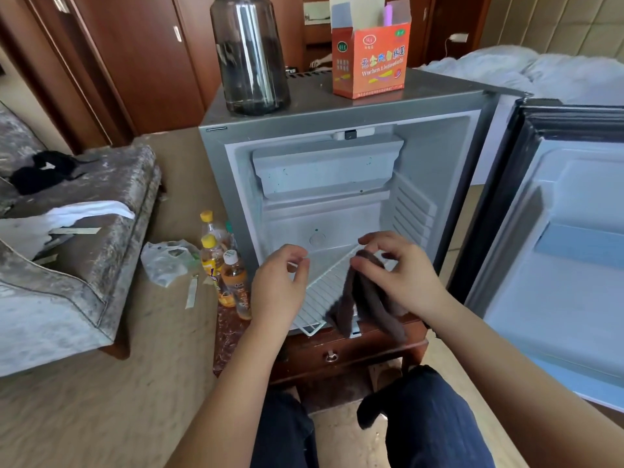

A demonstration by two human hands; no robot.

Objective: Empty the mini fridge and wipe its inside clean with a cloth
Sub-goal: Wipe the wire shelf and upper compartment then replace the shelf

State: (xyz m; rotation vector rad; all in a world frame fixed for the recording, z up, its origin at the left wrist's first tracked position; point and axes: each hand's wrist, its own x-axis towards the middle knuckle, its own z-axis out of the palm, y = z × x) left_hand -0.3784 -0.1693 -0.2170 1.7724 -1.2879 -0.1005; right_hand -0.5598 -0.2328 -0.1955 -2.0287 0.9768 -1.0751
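Note:
The grey mini fridge (216, 170) stands on a low wooden cabinet, its door (557, 251) swung open to the right. A white wire shelf (320, 292) lies tilted in the fridge's lower opening, its front corner sticking out. My left hand (278, 285) grips the shelf's left edge with curled fingers. My right hand (401, 268) pinches a dark brown cloth (351, 298) that drapes down over the shelf. No food or bottles show inside the fridge.
Three drink bottles (219, 265) stand on the floor left of the fridge, beside a plastic bag (165, 261). On the fridge top stand a large dark jar (250, 55) and an orange carton (369, 59). A grey sofa (84, 265) is at left, a bed at back right.

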